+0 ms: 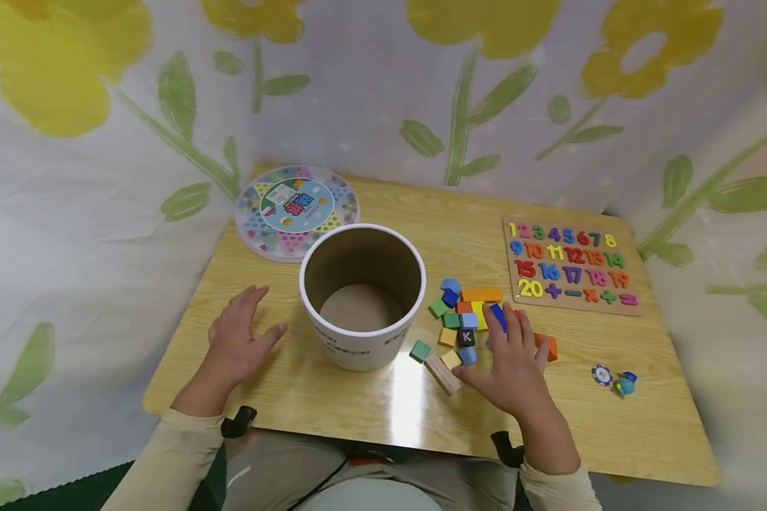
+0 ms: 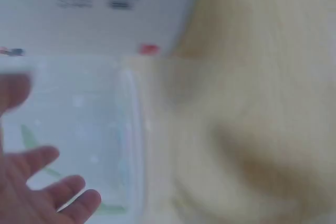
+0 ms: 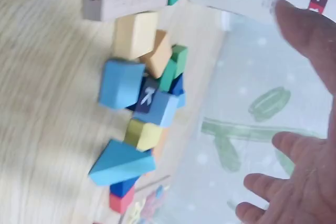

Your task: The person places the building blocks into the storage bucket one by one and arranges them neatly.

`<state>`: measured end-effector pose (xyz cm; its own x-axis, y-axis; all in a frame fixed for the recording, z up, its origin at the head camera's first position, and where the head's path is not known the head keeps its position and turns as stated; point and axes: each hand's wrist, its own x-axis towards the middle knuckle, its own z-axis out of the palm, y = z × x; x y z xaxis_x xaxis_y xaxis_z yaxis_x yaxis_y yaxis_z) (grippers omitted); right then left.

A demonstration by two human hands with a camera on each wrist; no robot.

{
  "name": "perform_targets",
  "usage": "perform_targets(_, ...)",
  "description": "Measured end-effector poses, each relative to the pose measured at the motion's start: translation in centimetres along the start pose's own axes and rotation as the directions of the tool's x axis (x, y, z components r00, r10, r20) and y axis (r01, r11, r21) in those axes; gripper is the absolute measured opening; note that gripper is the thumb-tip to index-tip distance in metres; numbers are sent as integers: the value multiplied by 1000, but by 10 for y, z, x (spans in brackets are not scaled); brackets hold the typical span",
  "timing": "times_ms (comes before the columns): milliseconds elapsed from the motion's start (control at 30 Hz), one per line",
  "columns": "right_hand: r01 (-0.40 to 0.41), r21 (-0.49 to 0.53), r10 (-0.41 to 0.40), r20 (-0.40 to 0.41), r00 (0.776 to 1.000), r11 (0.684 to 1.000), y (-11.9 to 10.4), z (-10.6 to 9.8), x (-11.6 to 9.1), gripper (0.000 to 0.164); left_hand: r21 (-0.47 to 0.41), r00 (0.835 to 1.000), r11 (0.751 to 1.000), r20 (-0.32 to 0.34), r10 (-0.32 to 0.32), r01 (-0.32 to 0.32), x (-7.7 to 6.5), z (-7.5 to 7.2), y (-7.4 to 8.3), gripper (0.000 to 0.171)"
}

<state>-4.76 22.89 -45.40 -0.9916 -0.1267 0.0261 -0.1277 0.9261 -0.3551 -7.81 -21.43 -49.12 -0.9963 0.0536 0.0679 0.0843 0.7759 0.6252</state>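
My left hand [image 1: 239, 341], fingers spread, is to the left of a round white tub [image 1: 358, 348] with nothing in its grasp. The tub stands upright, its open top showing a bare brown inside. Over the right part of a cluster of coloured wooden blocks [image 1: 451, 321] is my right hand [image 1: 511, 362], its fingers extended and holding nothing; it hides some of them. The cluster has a black block with a K [image 1: 466, 338], a long plain wood block [image 1: 443, 375] and a blue triangular block [image 3: 121, 163].
A round Chinese checkers set [image 1: 256, 238] lies behind the tub at the back left. At the back right is a number puzzle board [image 1: 575, 266]. A poker chip [image 1: 602, 375] and a small teal toy [image 1: 625, 385] lie at the right of the wooden table [image 1: 613, 433].
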Motion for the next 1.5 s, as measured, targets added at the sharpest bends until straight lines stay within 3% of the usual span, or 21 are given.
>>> perform_targets(67, 33, 67, -29, -51, 998, 997, -5, -1, 5, 96, -130, 999, 991, -53, 6, -13, 4, -7, 9, 60)
perform_targets(133, 68, 178, -51, -99, 994, 982, -14, -3, 10, 83, -290, 994, 956, -107, 21, -52, 7, -14, 22, 51)
perform_targets(167, 80, 246, -53, -117, 992, 966, -19, -5, 13, 77, -391, 991, 917, -129, 31, -80, 9, -17, 29, 48)
perform_targets(200, 84, 317, -44, -131, 990, 945, -24, -7, 15, 70, -495, 988, 861, -151, 44, -114, 11, -20, 37, 47)
perform_targets(267, 84, 464, -15, -151, 988, 882, -35, -11, 17, 58, -677, 979, 712, -191, 76, -188, 14, -22, 52, 47)
perform_targets(333, 68, 610, 35, -154, 987, 790, -43, -14, 16, 48, -800, 969, 547, -222, 111, -246, 19, -23, 66, 50)
perform_targets(367, 63, 680, 60, -156, 986, 730, -47, -14, 16, 44, -839, 965, 477, -227, 131, -263, 21, -22, 72, 52)
perform_targets(467, 70, 843, 109, -151, 982, 533, -56, -14, 15, 36, -894, 956, 354, -217, 196, -276, 27, -18, 86, 62)
perform_targets(533, 63, 901, 149, -139, 979, 429, -58, -11, 14, 33, -911, 951, 314, -198, 236, -267, 31, -13, 90, 68)
perform_targets(600, 52, 928, 186, -129, 974, 370, -57, -7, 11, 32, -923, 950, 295, -169, 262, -246, 35, -7, 91, 71)
perform_targets(667, 9, 942, 250, -99, 963, 336, -55, -3, 8, 30, -932, 953, 291, -135, 271, -215, 38, -1, 89, 74)
perform_targets(767, -61, 958, 342, -40, 939, 279, -48, 3, 2, 29, -934, 962, 315, -86, 258, -168, 41, 6, 87, 76)
perform_targets(867, -170, 959, 443, 55, 895, 226, -38, 9, -2, 30, -932, 973, 339, -52, 225, -128, 43, 12, 87, 79)
perform_targets(967, -275, 940, 500, 143, 854, 202, -26, 19, -6, 32, -928, 977, 351, -52, 209, -124, 45, 15, 89, 79)
perform_targets(1033, -340, 917, 513, 194, 836, 208, -19, 29, -8, 30, -926, 979, 356, -57, 197, -125, 45, 16, 90, 79)
perform_targets(1067, -364, 905, 514, 210, 832, 220, -16, 35, -9, 29, -925, 979, 359, -59, 193, -126, 45, 16, 91, 79)
perform_targets(1133, -415, 865, 514, 229, 827, 282, -10, 47, -12, 26, -922, 980, 366, -62, 187, -128, 45, 16, 91, 79)
perform_targets(1367, -498, 676, 489, 228, 842, 543, -3, 77, -27, 24, -919, 980, 371, -70, 187, -137, 45, 18, 93, 78)
perform_targets(1500, -533, 553, 499, 228, 836, 640, -6, 87, -35, 32, -918, 981, 375, -66, 185, -132, 44, 20, 92, 77)
